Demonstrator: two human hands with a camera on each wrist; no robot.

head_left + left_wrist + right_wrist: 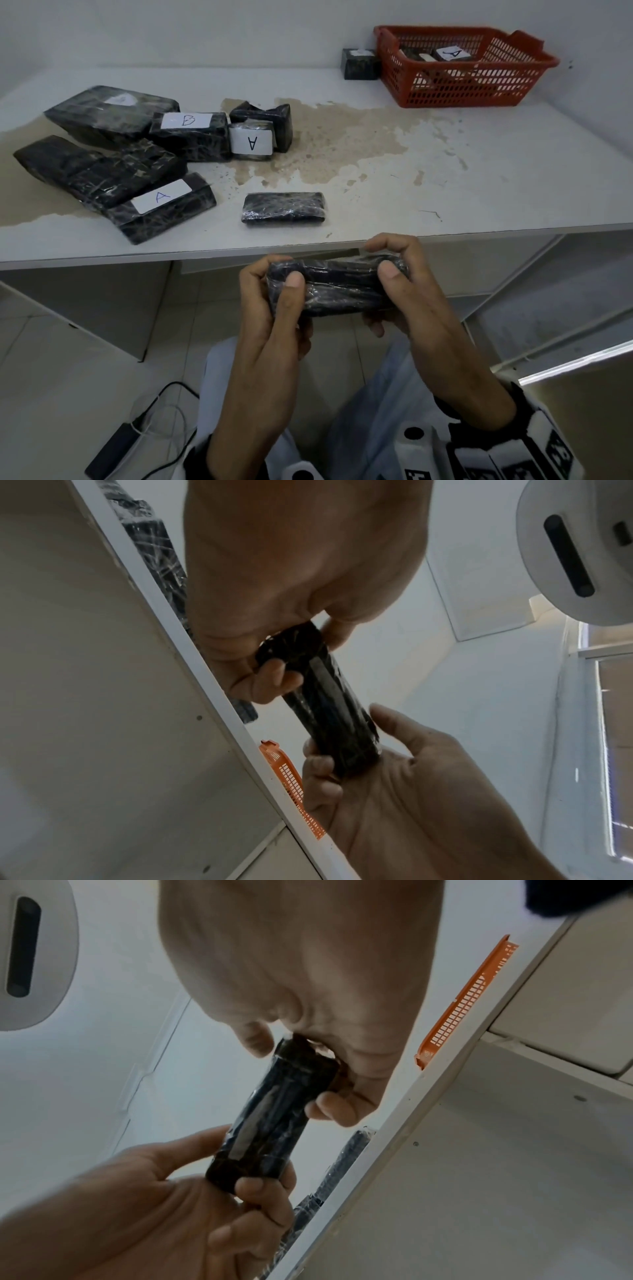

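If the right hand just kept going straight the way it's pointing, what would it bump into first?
Besides the black wrapped package it grips, the right hand points at the table's front edge, probably met first. If it clears that edge, the unlabelled package beyond comes next; height is unclear.

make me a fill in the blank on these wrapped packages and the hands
The left hand and right hand grip the held package at its two ____.
The red basket stands in the far ____ corner of the table.
The neighbouring package left of the upside-down A label is marked ____.
The lone package near the front edge shows ____ label.
Missing: ends; right; B; no.
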